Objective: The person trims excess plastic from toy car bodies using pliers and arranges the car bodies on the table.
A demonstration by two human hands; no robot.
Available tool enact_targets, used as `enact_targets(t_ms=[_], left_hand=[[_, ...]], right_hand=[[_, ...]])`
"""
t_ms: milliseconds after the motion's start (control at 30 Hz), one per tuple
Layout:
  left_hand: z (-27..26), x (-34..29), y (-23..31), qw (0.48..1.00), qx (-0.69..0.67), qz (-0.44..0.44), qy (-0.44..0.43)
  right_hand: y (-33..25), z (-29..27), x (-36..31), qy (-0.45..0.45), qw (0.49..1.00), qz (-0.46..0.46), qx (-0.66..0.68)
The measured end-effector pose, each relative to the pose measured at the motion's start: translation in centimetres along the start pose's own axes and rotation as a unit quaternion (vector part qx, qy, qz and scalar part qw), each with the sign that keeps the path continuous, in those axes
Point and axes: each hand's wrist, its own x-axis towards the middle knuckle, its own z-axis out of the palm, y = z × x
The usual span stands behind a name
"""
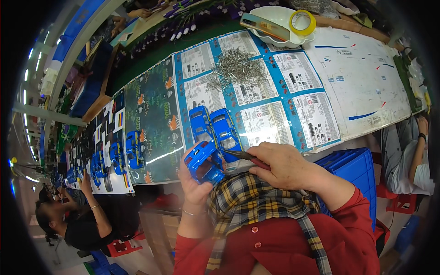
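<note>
While clasped in left hand (195,183), blue toy car (204,162), probably light and rigid, worked with pliers (245,156) gripped in right hand (286,166).

Toy assembly workshop: a long shared worktop (366,82) lined with blue toy car bodies (215,128), a heap of metal pins (236,68), seated co-workers (87,220) alongside.

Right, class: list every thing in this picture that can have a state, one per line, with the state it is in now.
Left hand: closed around a blue toy car body.
Blue toy car body: held up, tilted, off the table.
Right hand: gripping pliers.
Pliers: tip at the held car; jaws too small to tell.
Two blue toy cars: lying side by side on the table.
Metal pins: loose heap.
Tape roll: resting on the white bowl.
</note>
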Motion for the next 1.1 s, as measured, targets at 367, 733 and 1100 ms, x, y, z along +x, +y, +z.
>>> enact_targets(t_ms=[367,733,1100], left_hand=[[0.2,1.2,0.5,0.976,-0.198,0.048,0.074],[-0.4,0.6,-0.2,0.962,-0.247,0.113,-0.005],[-1.1,0.1,-0.3,0.964,-0.242,0.108,-0.008]], right_hand=[[-0.9,2.0,-0.6,0.026,0.999,-0.017,0.031],[-2.4,2.9,0.3,0.026,0.998,-0.045,-0.03],[-2.8,3.5,0.5,0.044,0.994,-0.07,-0.074]])
